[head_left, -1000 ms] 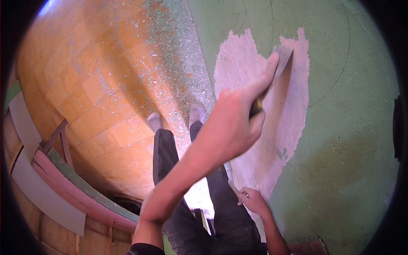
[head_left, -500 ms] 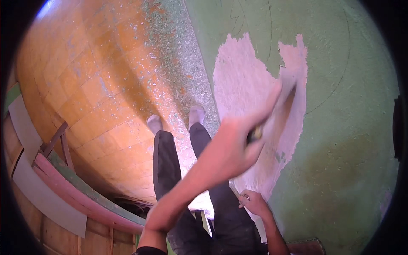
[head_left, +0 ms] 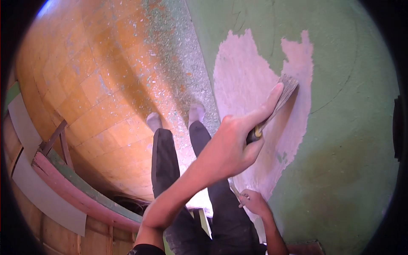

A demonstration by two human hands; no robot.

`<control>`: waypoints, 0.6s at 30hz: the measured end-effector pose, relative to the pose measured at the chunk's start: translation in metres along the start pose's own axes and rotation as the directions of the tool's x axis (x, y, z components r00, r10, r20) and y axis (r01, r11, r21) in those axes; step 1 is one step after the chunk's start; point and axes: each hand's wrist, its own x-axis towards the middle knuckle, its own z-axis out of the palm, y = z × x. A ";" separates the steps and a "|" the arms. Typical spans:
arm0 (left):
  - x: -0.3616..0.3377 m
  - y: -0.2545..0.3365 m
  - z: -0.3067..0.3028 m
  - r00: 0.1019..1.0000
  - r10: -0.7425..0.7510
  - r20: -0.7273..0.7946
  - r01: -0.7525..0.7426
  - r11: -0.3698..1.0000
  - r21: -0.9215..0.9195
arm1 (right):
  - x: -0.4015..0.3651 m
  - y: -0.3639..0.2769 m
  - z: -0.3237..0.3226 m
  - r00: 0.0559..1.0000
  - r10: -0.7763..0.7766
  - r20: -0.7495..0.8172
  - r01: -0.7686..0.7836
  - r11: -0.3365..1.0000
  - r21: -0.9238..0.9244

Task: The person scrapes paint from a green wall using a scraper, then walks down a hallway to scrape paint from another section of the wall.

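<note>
My left hand [head_left: 236, 144] reaches across to the wall, closed round the dark and yellow handle of a scraper [head_left: 281, 100]. Its index finger lies stretched along the streaked grey blade. The blade's end is over a pale, ragged-edged patch [head_left: 242, 80] in the green paint, with a shadow beside it. Lower down, my right hand [head_left: 255, 202] is closed on a thin, light flat tool [head_left: 235, 190] beside my thigh, close to the patch's lower end. Most of that tool is hidden by the fingers and the leg.
Green painted wall [head_left: 340, 127] fills the right side. Paint flakes [head_left: 170, 46] litter the orange tiled floor [head_left: 93, 85] along the wall's foot. My legs [head_left: 165, 157] stretch over the floor. A curved pink and green wooden piece [head_left: 76, 195] and white strips [head_left: 46, 195] lie at lower left.
The view has shifted slightly. My left hand and the scraper, blurred by motion before, now show sharply at nearly the same spot on the patch. My right hand stays almost in place.
</note>
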 end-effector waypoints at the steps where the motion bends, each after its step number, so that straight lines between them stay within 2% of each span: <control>1: 0.003 0.004 0.000 1.000 -0.014 -0.003 0.014 1.000 -0.002 | 0.000 0.003 -0.005 1.000 -0.016 -0.014 0.016 1.000 -0.019; 4: 0.006 0.010 -0.009 0.995 -0.089 0.043 0.089 0.996 -0.003 | 0.000 0.003 -0.001 0.999 -0.051 -0.007 0.051 0.999 -0.008; 7: -0.001 -0.008 0.009 0.999 0.024 -0.045 -0.029 0.993 -0.115 | 0.003 -0.002 0.001 0.998 -0.059 0.016 0.060 0.996 -0.064; 9: 0.001 -0.005 0.015 0.992 0.102 -0.070 -0.105 0.993 -0.044 | -0.004 -0.008 -0.005 0.999 -0.051 -0.002 0.050 0.996 -0.068; 15: 0.015 0.009 -0.010 1.000 0.005 -0.028 -0.004 1.000 0.022 | 0.001 -0.003 0.003 0.998 -0.055 0.004 0.055 0.998 -0.014; 16: 0.007 -0.001 0.002 0.997 0.066 -0.033 -0.068 0.996 -0.053 | -0.001 -0.005 0.001 0.999 -0.053 0.004 0.053 0.999 -0.010; 18: 0.000 -0.004 0.002 0.999 0.042 0.009 -0.041 0.997 -0.063 | -0.003 -0.005 -0.003 0.999 -0.044 -0.002 0.044 0.998 -0.037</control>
